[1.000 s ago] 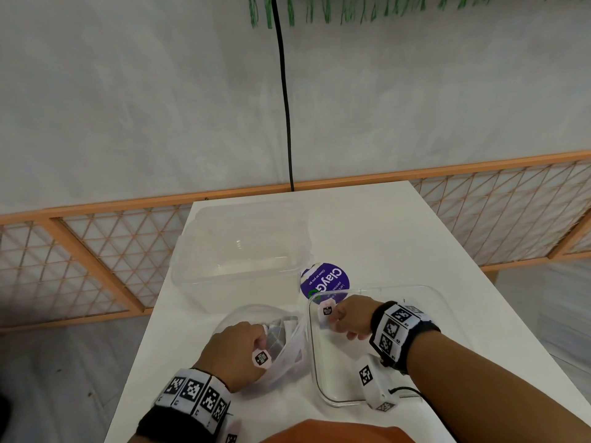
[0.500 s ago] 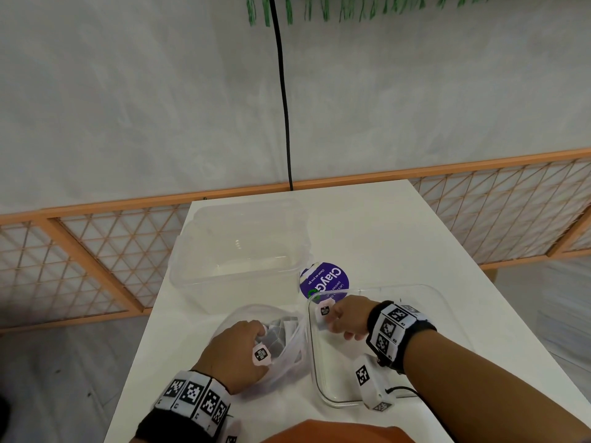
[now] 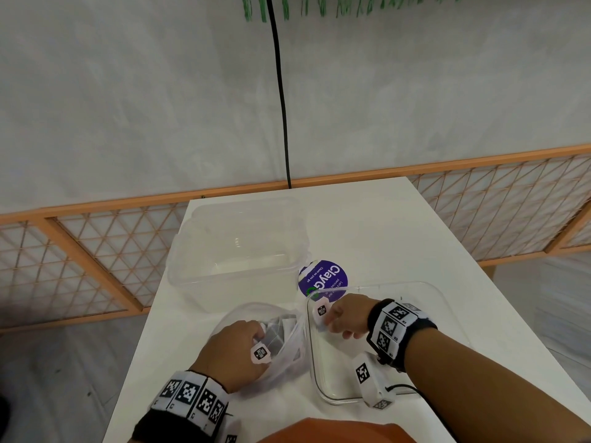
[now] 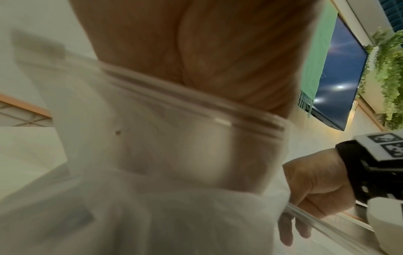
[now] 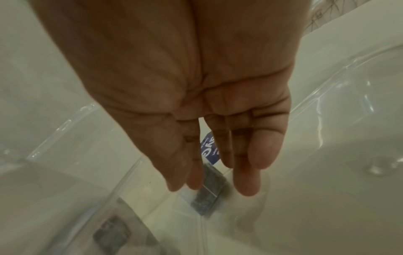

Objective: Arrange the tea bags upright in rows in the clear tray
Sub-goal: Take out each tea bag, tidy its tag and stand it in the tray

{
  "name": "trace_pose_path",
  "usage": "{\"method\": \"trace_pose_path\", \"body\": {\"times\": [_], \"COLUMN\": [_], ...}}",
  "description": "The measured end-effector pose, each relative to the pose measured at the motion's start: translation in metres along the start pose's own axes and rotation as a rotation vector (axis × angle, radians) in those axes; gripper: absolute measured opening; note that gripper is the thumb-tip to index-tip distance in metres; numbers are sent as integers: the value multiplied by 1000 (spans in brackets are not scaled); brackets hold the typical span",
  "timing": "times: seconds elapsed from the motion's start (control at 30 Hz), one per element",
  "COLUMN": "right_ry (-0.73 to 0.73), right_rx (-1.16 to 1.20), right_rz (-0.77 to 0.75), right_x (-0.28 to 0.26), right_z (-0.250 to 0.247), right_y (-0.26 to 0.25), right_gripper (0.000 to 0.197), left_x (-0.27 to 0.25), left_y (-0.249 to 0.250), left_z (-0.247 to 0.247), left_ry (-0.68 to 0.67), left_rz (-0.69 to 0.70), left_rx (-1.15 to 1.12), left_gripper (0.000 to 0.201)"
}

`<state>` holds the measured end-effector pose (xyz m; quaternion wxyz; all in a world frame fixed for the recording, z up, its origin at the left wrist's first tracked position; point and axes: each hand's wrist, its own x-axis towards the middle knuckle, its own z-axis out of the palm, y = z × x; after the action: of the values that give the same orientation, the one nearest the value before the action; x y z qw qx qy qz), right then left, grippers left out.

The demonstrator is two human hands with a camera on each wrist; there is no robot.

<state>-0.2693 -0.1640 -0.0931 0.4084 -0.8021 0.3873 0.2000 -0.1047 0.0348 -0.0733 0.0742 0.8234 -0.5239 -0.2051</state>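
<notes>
Tea bags (image 3: 277, 333), grey and flat, sit bunched inside a clear plastic pouch (image 3: 287, 346) on the white counter (image 3: 383, 225), just left of the shallow clear plastic tray (image 3: 447, 302). We see our left hand (image 3: 235, 351) reaching into the pouch's mouth with fingers curled; whether it grips a bag we cannot tell. Our right hand (image 3: 347, 316) hangs over the tray's far left corner. In the right wrist view its fingers (image 5: 246, 181) point down, nearly straight, around one grey tea bag (image 5: 207, 191) that stands against the tray wall; we cannot tell whether they pinch it. Beyond the tray lies a round purple label (image 3: 323, 278), and on the far left stands a deep clear plastic tub (image 3: 236, 241).
</notes>
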Motion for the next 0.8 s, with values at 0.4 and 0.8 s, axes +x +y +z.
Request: {"method": "trace_pose_path", "body": {"times": [0.4,0.8], "right_ry": [365,324], "right_rx": [-260,59], "right_rz": [-218,-712], "right_x": [-27,-59], "right_z": [-15,2], "right_y": [-18,-73], "right_gripper": [18,19], "left_x": [-1,-10], "left_y": [-5,32], "left_z": [-15,-54], "left_ry": [196,292], "left_rz": [17,184], "left_rx": [-66,-619], "left_gripper": [15,30]}}
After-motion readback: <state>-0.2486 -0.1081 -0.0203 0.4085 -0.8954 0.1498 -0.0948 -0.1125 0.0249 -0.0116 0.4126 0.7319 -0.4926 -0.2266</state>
